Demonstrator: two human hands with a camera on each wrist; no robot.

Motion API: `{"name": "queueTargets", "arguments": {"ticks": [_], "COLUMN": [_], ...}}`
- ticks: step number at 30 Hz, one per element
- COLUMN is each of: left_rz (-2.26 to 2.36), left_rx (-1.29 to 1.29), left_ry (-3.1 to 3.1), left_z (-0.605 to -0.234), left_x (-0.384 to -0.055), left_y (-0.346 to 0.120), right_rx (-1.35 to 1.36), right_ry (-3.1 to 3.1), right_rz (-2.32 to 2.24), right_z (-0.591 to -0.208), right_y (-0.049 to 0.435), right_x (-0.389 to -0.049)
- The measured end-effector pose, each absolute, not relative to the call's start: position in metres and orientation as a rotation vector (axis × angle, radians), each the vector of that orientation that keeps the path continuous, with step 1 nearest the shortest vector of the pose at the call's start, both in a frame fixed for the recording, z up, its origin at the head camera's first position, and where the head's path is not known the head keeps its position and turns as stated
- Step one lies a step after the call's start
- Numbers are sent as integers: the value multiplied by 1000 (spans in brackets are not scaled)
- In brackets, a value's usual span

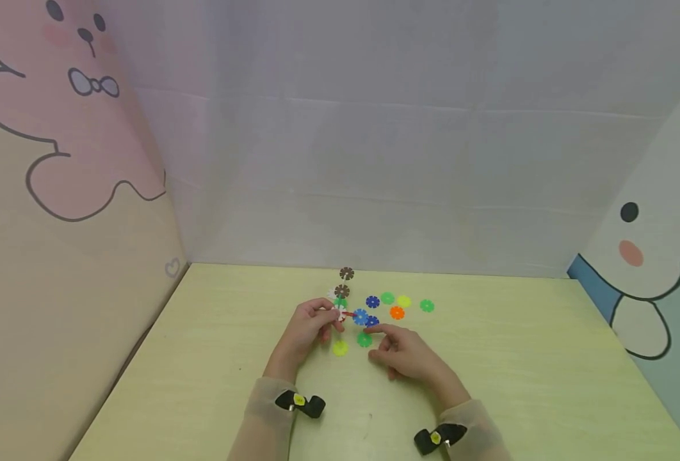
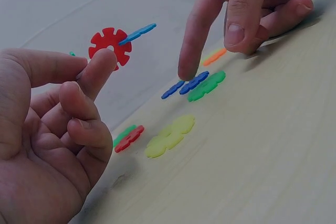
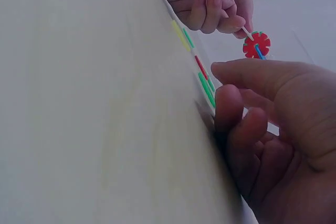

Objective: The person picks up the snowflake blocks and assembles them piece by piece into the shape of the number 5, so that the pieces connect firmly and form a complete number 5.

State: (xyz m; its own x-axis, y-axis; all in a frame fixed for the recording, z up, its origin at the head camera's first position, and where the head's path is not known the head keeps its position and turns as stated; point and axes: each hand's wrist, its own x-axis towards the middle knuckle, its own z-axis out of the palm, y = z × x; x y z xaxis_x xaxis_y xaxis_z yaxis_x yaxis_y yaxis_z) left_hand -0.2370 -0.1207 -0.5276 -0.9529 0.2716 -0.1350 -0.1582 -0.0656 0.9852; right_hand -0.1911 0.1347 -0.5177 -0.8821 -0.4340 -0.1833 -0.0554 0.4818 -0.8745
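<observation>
My left hand (image 1: 307, 330) pinches a white notched plastic building disc (image 1: 339, 313) between thumb and index finger. It belongs to a joined piece held above the table, with a red disc (image 2: 112, 46) and a light blue disc (image 1: 360, 316) slotted into it. Brown discs (image 1: 342, 291) stand at the far end of this piece; how every part joins is hard to see. My right hand (image 1: 407, 351) reaches in with its index finger extended and the others loosely bent. That fingertip is at a dark blue disc (image 2: 195, 83) on the table; contact is unclear. Beside it lies a green disc (image 1: 365, 339).
On the pale table (image 1: 547, 384) lie several loose discs: a yellow disc (image 1: 340, 347) near the left hand, an orange disc (image 1: 397, 312), another dark blue disc (image 1: 372, 301) and a green disc (image 1: 427, 306) farther right. A white curtain (image 1: 374, 160) hangs behind the table's back edge.
</observation>
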Motion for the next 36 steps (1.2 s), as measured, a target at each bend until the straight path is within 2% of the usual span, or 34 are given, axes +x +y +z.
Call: {"name": "queueTargets", "arguments": {"ticks": [23, 36], "left_rz": [2073, 2050], "left_rx": [113, 159], "left_ry": [1968, 1929], "left_z": [-531, -530], "left_x": [-238, -237], "left_y": [-120, -110], "right_rx": [-347, -342], "right_ry": [2368, 2315], "right_rz": [-1274, -1392], "right_z": [-515, -517], "right_y": [149, 170], "right_x": [-192, -197]}}
